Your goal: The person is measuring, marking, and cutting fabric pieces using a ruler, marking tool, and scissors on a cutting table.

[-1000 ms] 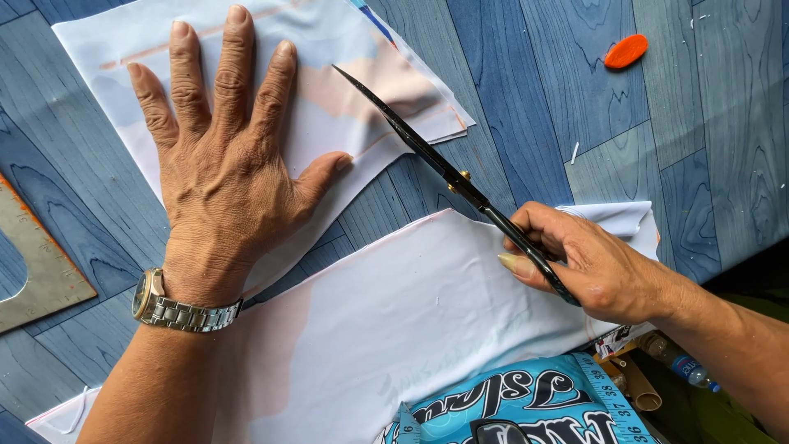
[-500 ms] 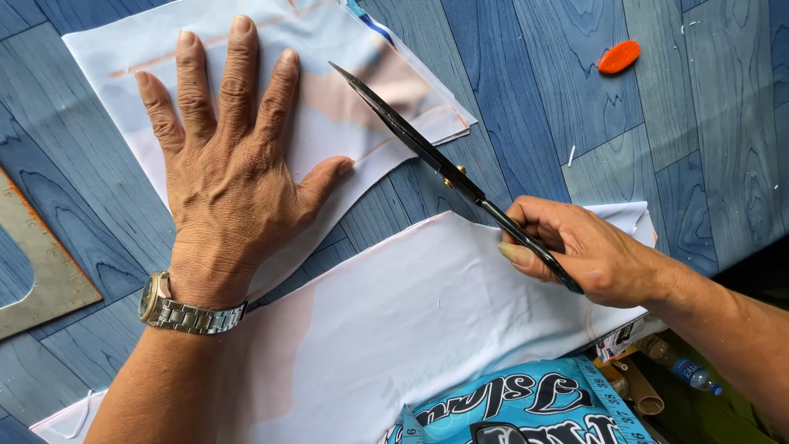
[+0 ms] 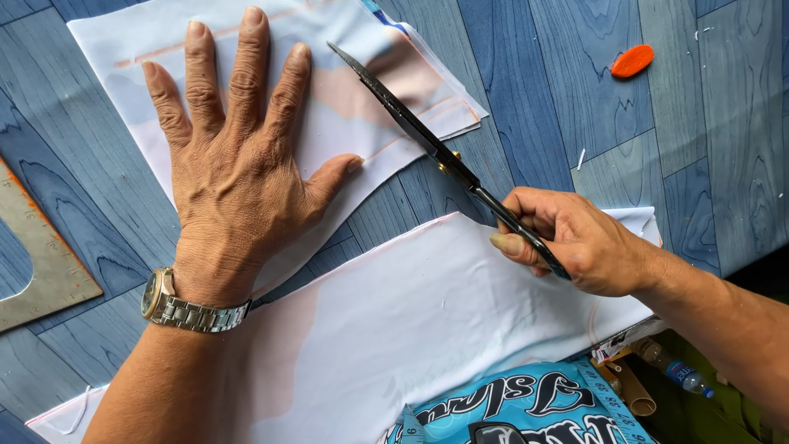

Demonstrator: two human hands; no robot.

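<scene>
Little has shifted since the earlier frame: the right hand [image 3: 575,247] stays clenched around the handles of the black fabric shears [image 3: 436,148], blades closed and angled over the upper white fabric piece [image 3: 353,107]. Spread flat with 5 fingers splayed, the left hand [image 3: 238,173] presses that piece to the blue tabletop [image 3: 715,148], probably to keep it from sliding, while a second white piece [image 3: 411,329] lies nearer the body and an orange tailor's chalk [image 3: 633,61] sits well apart.

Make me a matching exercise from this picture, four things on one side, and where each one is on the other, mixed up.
Things:
1. scissors
2. orange chalk
3. wristwatch
4. ruler

Places:
A. left edge of the table
B. on the left wrist
C. in the right hand
D. lying alone at upper right

Pairs: 1-C, 2-D, 3-B, 4-A
</scene>
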